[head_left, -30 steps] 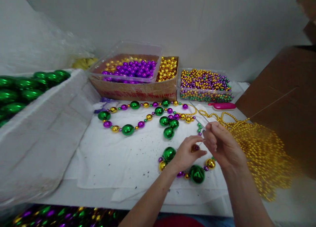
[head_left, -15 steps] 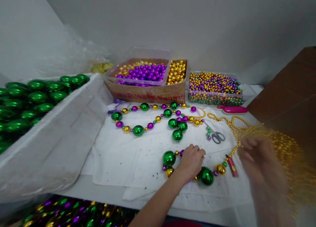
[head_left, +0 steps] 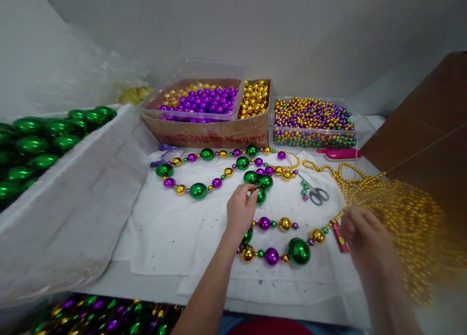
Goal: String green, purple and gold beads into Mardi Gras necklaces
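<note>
My left hand (head_left: 241, 209) is at the small cluster of large green beads, thumb and fingertips closed on the left side of the nearest green bead (head_left: 261, 196). In front of it lies a part-strung necklace of green, gold and purple beads, with a large green bead (head_left: 299, 251) at its near side. From the purple bead at its upper end, a thin string runs right to my right hand (head_left: 367, 233). Those fingers are pinched together on the string, slightly blurred. Scissors (head_left: 318, 195) and a red lighter (head_left: 340, 238) lie close by.
A finished-looking bead loop (head_left: 198, 191) lies farther back. Behind stand a cardboard box (head_left: 204, 134) with purple and gold beads and a clear tub (head_left: 314, 136) of small mixed beads. A foam box (head_left: 91, 203) of green beads stands left; gold bead strands (head_left: 404, 223) heap right.
My left hand has moved from the necklace's upper strand up and left to the green beads. The right hand has shifted slightly left. The view has tilted a little.
</note>
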The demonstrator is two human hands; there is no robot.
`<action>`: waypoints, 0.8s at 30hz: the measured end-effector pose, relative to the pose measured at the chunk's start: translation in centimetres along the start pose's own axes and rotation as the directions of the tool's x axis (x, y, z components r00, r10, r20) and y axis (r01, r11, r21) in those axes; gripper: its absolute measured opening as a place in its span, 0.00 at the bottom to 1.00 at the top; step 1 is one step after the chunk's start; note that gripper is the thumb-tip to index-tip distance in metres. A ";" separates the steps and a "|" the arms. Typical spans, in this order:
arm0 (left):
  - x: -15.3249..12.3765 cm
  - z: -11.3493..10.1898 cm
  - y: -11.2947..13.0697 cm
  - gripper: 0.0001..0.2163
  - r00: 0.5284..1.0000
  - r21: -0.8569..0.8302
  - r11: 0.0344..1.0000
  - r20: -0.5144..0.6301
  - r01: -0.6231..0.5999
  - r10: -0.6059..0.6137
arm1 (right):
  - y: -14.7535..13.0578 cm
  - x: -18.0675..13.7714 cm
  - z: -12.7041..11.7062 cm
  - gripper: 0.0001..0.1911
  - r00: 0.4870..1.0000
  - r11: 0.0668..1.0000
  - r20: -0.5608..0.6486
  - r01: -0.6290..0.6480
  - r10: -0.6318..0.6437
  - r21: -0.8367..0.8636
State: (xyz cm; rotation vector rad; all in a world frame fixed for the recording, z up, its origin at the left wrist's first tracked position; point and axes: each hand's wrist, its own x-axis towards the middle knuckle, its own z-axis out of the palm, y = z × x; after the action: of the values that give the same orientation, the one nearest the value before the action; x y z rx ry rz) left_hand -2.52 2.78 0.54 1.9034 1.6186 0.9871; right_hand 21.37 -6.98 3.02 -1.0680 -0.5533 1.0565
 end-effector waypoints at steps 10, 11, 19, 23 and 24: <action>0.5 2.6 0.0 0.17 0.991 0.136 0.988 0.104 0.073 -0.087 | 1.7 -1.4 0.5 0.10 0.991 0.983 0.078 -0.098 0.111 -0.158; 0.6 2.4 -0.1 0.16 0.984 -0.023 0.990 0.115 0.139 -0.135 | 1.7 -1.7 0.5 0.11 0.990 0.968 0.080 -0.092 0.114 -0.232; 0.2 -0.4 -0.5 0.16 0.890 -0.878 0.202 0.382 0.434 -0.250 | 1.9 -5.6 0.7 0.23 0.969 0.748 0.098 -0.110 0.228 -0.655; -0.3 -0.6 -0.4 0.13 0.894 -0.923 0.044 0.358 0.383 -0.270 | 1.7 -6.8 1.0 0.19 0.981 0.674 0.140 0.012 0.136 -0.739; -0.4 -0.6 -0.3 0.11 0.898 -0.929 0.035 0.347 0.369 -0.271 | 1.7 -7.0 1.1 0.18 0.981 0.663 0.154 0.038 0.118 -0.747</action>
State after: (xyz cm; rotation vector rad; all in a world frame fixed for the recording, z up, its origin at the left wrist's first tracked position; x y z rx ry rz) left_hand -3.20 2.40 0.57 0.5089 0.7339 1.2549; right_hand 16.82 -12.65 2.72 -1.7191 -1.2000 0.9831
